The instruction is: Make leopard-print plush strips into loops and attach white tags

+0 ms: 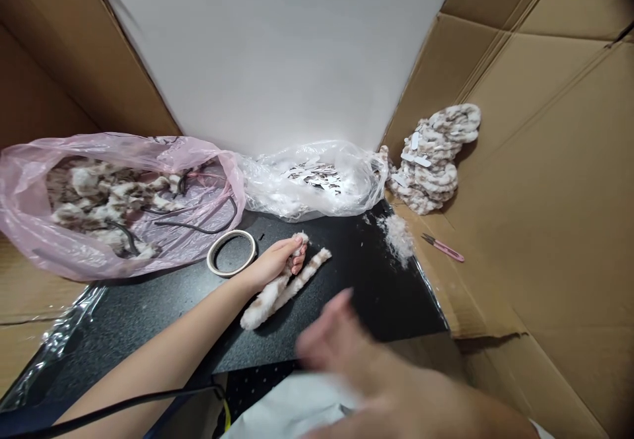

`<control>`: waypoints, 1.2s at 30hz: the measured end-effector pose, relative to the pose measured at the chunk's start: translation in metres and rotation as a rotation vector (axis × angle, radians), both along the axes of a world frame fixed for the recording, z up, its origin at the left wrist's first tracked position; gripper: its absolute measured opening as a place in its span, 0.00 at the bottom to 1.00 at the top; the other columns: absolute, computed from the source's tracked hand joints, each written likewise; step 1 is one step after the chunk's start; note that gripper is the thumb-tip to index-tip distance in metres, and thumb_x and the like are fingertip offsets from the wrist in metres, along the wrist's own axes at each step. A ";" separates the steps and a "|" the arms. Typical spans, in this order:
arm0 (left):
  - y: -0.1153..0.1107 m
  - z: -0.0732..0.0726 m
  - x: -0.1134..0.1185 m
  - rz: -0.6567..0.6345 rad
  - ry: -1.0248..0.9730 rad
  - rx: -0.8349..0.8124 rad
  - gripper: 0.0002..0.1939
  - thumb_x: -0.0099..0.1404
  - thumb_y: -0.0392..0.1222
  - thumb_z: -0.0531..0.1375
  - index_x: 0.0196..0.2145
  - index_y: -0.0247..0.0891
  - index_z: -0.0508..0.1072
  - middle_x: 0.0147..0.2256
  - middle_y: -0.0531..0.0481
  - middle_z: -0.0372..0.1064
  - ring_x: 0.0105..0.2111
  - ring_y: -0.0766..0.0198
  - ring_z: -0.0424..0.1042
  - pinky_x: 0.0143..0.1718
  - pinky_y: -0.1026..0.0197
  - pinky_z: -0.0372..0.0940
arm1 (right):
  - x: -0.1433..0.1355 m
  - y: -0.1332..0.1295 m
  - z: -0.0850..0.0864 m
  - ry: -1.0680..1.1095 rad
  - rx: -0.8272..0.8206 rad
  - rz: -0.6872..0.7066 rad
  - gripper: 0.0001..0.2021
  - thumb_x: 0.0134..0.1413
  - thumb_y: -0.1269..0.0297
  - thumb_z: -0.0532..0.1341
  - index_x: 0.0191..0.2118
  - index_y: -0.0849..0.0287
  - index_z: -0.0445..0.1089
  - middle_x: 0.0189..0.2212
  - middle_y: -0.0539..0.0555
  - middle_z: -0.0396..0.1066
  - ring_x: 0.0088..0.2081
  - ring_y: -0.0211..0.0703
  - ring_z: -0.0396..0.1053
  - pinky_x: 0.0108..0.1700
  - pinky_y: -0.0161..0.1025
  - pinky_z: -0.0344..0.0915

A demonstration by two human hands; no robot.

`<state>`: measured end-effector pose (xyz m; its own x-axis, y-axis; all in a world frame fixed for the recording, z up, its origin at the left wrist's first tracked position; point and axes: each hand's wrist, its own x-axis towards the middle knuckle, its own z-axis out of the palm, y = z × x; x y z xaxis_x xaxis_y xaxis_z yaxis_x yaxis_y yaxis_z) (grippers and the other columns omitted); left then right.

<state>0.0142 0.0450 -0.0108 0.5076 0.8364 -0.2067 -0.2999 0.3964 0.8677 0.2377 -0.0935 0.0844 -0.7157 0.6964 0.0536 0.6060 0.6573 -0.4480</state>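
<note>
My left hand (280, 261) is closed around one end of a folded, fluffy white-and-brown plush strip (265, 303). The strip's other end lies on the black tabletop (396, 307), pointing away to the right. Beside my left wrist, a roll of tape (212, 261) rests flat on the table. Motion smears my right hand (341, 340), which is above the table's front edge, apart from the strip; its fingers cannot be made out clearly.
A pink plastic bag (30, 228) holds plush pieces and dark cords. Next to it lies a clear bag (267, 195) with white tags inside. At the right are a pile of tagged plush strips (436, 162), loose white fluff (397, 237) and pink-handled thread snips (446, 249). Cardboard walls (555, 195) stand on both sides.
</note>
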 end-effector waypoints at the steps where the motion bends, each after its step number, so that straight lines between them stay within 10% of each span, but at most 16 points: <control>1: 0.000 0.000 0.000 -0.001 0.001 -0.003 0.22 0.56 0.57 0.65 0.24 0.35 0.63 0.17 0.58 0.54 0.17 0.72 0.54 0.19 0.69 0.54 | -0.006 -0.002 -0.006 -0.029 -0.043 0.069 0.22 0.50 0.36 0.58 0.50 0.31 0.70 0.54 0.37 0.70 0.61 0.50 0.62 0.60 0.45 0.60; 5: -0.002 0.004 0.000 -0.005 -0.008 -0.022 0.20 0.58 0.54 0.64 0.24 0.34 0.65 0.17 0.56 0.56 0.18 0.72 0.55 0.19 0.70 0.57 | 0.014 -0.005 -0.001 -0.343 -0.301 -0.020 0.17 0.61 0.60 0.55 0.51 0.56 0.73 0.45 0.58 0.77 0.47 0.51 0.74 0.58 0.51 0.62; 13: 0.003 0.004 0.001 -0.009 -0.057 -0.063 0.16 0.64 0.46 0.61 0.23 0.33 0.66 0.17 0.55 0.57 0.17 0.70 0.57 0.18 0.69 0.60 | 0.085 -0.032 0.023 -0.327 -0.387 -0.407 0.27 0.64 0.50 0.50 0.65 0.51 0.56 0.59 0.57 0.65 0.59 0.57 0.64 0.59 0.58 0.61; 20: 0.004 0.009 -0.002 0.055 -0.138 -0.123 0.14 0.67 0.42 0.58 0.25 0.34 0.64 0.19 0.55 0.56 0.17 0.71 0.58 0.19 0.69 0.60 | 0.059 -0.060 0.029 0.096 0.208 -0.606 0.29 0.64 0.52 0.51 0.68 0.50 0.48 0.69 0.52 0.42 0.70 0.54 0.35 0.67 0.60 0.39; 22: 0.004 0.011 -0.004 0.089 -0.166 -0.140 0.16 0.68 0.43 0.56 0.24 0.35 0.63 0.19 0.56 0.55 0.16 0.71 0.57 0.19 0.69 0.60 | 0.034 -0.067 0.014 0.215 0.219 -0.381 0.29 0.63 0.50 0.50 0.67 0.47 0.48 0.70 0.49 0.36 0.70 0.55 0.31 0.67 0.60 0.36; 25: 0.003 0.011 -0.006 0.143 -0.200 -0.147 0.18 0.70 0.46 0.53 0.23 0.36 0.62 0.17 0.56 0.53 0.15 0.70 0.57 0.19 0.68 0.60 | 0.008 -0.070 -0.038 0.091 -0.227 0.133 0.22 0.63 0.50 0.51 0.62 0.42 0.60 0.68 0.46 0.46 0.70 0.52 0.36 0.67 0.56 0.39; 28: 0.003 0.008 -0.010 0.189 -0.225 -0.143 0.20 0.71 0.47 0.51 0.23 0.36 0.61 0.16 0.56 0.53 0.15 0.70 0.57 0.18 0.68 0.60 | 0.029 -0.068 -0.096 -0.254 -0.665 -0.418 0.22 0.60 0.54 0.58 0.59 0.49 0.65 0.64 0.54 0.58 0.66 0.52 0.50 0.65 0.53 0.46; 30: 0.003 0.006 -0.014 0.205 -0.236 -0.145 0.20 0.71 0.47 0.49 0.23 0.36 0.61 0.16 0.56 0.53 0.14 0.69 0.57 0.18 0.67 0.60 | 0.063 -0.068 -0.117 -0.353 -0.679 -0.652 0.25 0.61 0.54 0.55 0.60 0.61 0.65 0.61 0.69 0.60 0.63 0.68 0.55 0.60 0.69 0.45; 36: 0.006 0.005 -0.020 0.211 -0.256 -0.170 0.19 0.71 0.46 0.50 0.23 0.36 0.62 0.17 0.56 0.54 0.15 0.69 0.58 0.18 0.66 0.62 | 0.104 -0.083 -0.107 -0.251 -0.604 -0.729 0.28 0.60 0.55 0.56 0.62 0.65 0.61 0.61 0.68 0.60 0.62 0.59 0.59 0.63 0.52 0.53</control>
<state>-0.0060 0.0512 -0.0054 0.3805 0.8929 -0.2408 -0.5891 0.4348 0.6812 0.3414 -0.1768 -0.0228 -0.0405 0.8326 -0.5524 0.8964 -0.2139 -0.3882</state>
